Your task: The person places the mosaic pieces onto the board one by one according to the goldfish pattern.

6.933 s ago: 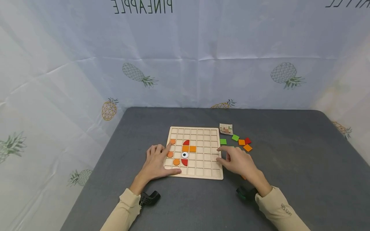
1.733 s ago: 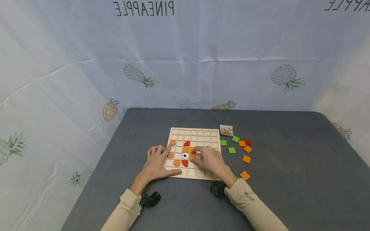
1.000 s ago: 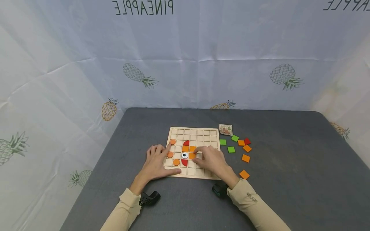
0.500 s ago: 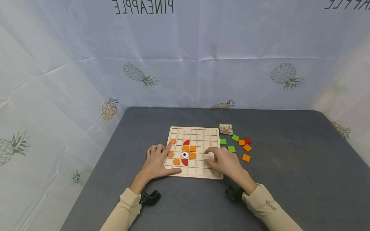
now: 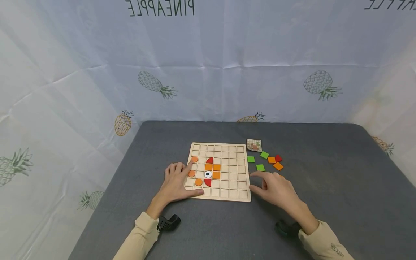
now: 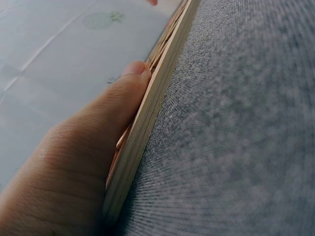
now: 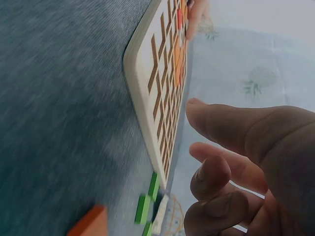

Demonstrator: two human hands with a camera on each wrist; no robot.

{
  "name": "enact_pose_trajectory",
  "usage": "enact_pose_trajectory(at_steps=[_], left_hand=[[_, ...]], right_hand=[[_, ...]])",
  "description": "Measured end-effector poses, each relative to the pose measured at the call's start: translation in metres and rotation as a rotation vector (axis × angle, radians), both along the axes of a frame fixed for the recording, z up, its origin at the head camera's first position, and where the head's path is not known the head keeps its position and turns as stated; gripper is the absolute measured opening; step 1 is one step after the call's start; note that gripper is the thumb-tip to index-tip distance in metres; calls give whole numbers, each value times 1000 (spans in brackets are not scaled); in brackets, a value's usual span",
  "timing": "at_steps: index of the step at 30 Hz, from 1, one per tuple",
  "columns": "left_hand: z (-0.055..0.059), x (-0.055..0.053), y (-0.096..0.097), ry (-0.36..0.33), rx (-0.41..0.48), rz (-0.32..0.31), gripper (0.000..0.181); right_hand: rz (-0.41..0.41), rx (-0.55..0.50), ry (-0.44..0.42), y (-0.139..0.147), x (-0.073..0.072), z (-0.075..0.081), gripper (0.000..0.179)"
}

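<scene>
A wooden grid board (image 5: 232, 155) lies on the dark table. My left hand (image 5: 175, 182) rests on its left edge with fingers spread; in the left wrist view the thumb (image 6: 123, 96) lies along the near edge. Set in the grid are three orange discs (image 5: 198, 182), two red quarter-round pieces (image 5: 207, 182), a white eye piece (image 5: 208, 174) and three orange square tiles (image 5: 216, 175). Just off the board's right edge is my right hand (image 5: 276, 189), holding nothing, its thumb and index finger apart. An orange tile (image 7: 91, 223) shows low in the right wrist view.
Right of the board lie three green tiles (image 5: 260, 167), more orange tiles (image 5: 278, 166) and a red piece (image 5: 278, 158). A small pattern card (image 5: 254, 145) sits by the board's far right corner. A pineapple-print curtain (image 5: 227, 90) hangs behind the table.
An orange square tile now sits right of the eye piece, set there by my right hand. That hand has since let go and moved right, off the board. My left hand stays put.
</scene>
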State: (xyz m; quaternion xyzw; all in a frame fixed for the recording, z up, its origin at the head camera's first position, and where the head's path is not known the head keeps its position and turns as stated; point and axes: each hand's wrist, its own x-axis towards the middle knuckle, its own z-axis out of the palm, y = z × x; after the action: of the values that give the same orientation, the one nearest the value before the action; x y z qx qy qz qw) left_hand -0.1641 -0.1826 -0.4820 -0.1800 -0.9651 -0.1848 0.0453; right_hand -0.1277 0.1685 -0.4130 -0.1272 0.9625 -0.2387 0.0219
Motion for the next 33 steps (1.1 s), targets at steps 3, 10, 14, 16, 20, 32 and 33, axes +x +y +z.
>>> enact_pose_trajectory(at_steps=[3, 10, 14, 16, 20, 32, 33], left_hand=[[0, 0, 0, 2, 4, -2, 117], [1, -1, 0, 27, 20, -24, 119], [2, 0, 0, 27, 12, -22, 120], [2, 1, 0, 27, 10, -18, 120], [2, 1, 0, 22, 19, -18, 119], [-1, 0, -1, 18, 22, -22, 120], [-1, 0, -1, 16, 22, -20, 119]], right_hand=[[-22, 15, -11, 10, 5, 0, 40], [-74, 41, -46, 29, 15, -2, 48], [-86, 48, -67, 37, 19, -5, 51], [-86, 56, -77, 41, 20, -6, 52], [-98, 87, -117, 47, 22, -9, 56], [-176, 138, -200, 53, 19, -9, 35], [-175, 138, -202, 53, 19, -9, 35]])
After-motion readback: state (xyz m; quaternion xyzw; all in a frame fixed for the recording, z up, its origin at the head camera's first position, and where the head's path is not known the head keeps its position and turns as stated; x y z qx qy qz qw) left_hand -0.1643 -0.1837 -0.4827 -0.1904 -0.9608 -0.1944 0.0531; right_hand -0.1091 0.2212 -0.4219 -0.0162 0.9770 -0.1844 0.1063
